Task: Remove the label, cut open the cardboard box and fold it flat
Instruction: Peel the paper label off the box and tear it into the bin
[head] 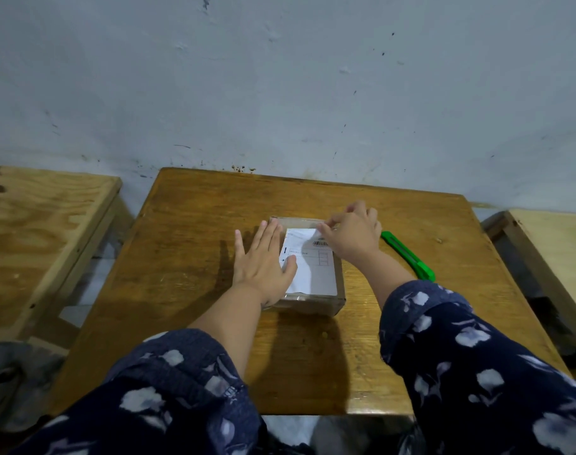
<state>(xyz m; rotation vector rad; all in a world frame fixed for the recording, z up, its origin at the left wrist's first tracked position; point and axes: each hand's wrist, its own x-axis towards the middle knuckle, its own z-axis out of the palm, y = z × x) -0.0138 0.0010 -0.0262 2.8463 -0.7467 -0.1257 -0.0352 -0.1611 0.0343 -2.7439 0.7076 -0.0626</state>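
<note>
A small cardboard box [326, 303] lies flat on the middle of the wooden table [188, 290]. A white printed label [312, 270] covers most of its top. My left hand [263, 267] rests flat on the box's left side, fingers spread, thumb on the label. My right hand [355, 238] pinches the label's far right corner, which looks slightly lifted. A green utility knife [408, 256] lies on the table just right of the box, untouched.
The table stands against a grey-blue wall [280, 93]. A lighter wooden table [43, 231] stands to the left across a gap, and another wooden surface [555, 251] to the right.
</note>
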